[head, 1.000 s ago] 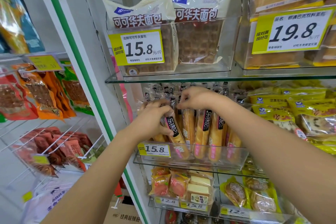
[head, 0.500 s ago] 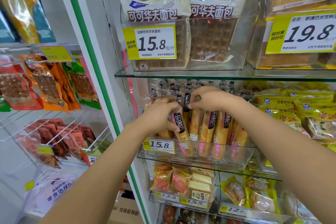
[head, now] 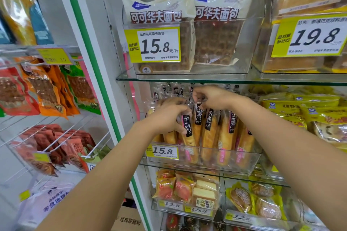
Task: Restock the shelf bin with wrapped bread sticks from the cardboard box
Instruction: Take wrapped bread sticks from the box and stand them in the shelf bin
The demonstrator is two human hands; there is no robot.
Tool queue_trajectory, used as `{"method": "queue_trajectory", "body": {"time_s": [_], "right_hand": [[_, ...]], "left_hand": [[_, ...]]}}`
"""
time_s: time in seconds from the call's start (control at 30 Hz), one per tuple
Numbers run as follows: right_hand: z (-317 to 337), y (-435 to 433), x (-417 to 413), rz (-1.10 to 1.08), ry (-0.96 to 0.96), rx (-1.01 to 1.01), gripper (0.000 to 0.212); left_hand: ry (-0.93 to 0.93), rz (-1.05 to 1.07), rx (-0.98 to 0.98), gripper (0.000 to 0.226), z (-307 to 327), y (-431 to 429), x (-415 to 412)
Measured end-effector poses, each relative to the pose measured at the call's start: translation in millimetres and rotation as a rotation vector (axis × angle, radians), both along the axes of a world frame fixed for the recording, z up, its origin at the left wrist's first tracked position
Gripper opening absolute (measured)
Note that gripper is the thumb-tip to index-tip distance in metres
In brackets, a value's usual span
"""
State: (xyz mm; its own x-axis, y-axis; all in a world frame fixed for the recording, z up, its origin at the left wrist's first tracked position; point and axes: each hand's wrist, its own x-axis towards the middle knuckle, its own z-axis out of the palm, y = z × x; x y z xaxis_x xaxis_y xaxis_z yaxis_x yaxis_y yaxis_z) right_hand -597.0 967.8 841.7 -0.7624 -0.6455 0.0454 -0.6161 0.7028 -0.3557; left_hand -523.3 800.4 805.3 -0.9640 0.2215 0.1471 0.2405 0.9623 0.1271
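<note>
A clear shelf bin (head: 249,163) with a 15.8 price tag stands on the middle glass shelf. It holds several wrapped bread sticks (head: 224,137) standing upright, golden with black labels. My left hand (head: 167,118) grips the upper part of a leaning bread stick (head: 188,135) at the bin's left side. Just above the row, my right hand (head: 212,97) pinches the wrapper top of the neighbouring stick (head: 199,120). A cardboard box (head: 127,219) shows on the floor between my forearms, mostly hidden.
A glass shelf (head: 187,78) with cocoa waffle bread packs (head: 159,17) sits close above my hands. Yellow packets (head: 309,114) fill the bin to the right. Smaller pastry bins (head: 187,191) lie below. A wire rack of hanging snack packs (head: 43,90) is on the left.
The view has shifted slightly, so the shelves sit further right in frame. My hands stay at the stick tops, and my right hand has come closer to my left.
</note>
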Motion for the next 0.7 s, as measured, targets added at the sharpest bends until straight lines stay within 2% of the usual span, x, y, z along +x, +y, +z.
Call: {"method": "queue_trajectory", "body": {"time_s": [0.1, 0.2, 0.3, 0.4, 0.47, 0.57, 0.7], "right_hand": [[-1.3, -10.0, 0.3, -0.002, 0.089, 0.024, 0.02], [-2.2, -12.4, 4.8, -0.072, 0.21, -0.001, 0.014], [0.0, -2.7, 10.1, -0.307, 0.316, 0.097, 0.036], [3.5, 5.2, 19.4, -0.495, 0.276, 0.335, 0.058], [1.6, 6.2, 22.9, -0.511, 0.235, 0.385, 0.064], [2.1, 6.3, 28.8, -0.459, 0.182, 0.383, 0.056], [7.5, 11.8, 34.9, -0.333, 0.119, 0.321, 0.049]], "left_hand": [[-0.014, -0.004, -0.088, 0.067, -0.3, 6.9, -10.4], [0.057, 0.013, -0.161, 0.078, -3.5, 16.4, -14.8], [0.174, 0.038, -0.18, 0.087, -11.3, 15.8, -16.3], [0.21, 0.019, -0.157, 0.085, -15.9, 11.4, -15.6], [0.203, 0.027, -0.11, 0.076, -16.6, 14.1, -14.1], [0.211, 0.07, -0.116, 0.063, -18.0, 19.6, -13.9], [0.202, 0.104, -0.09, 0.058, -18.6, 14.2, -13.0]]}}
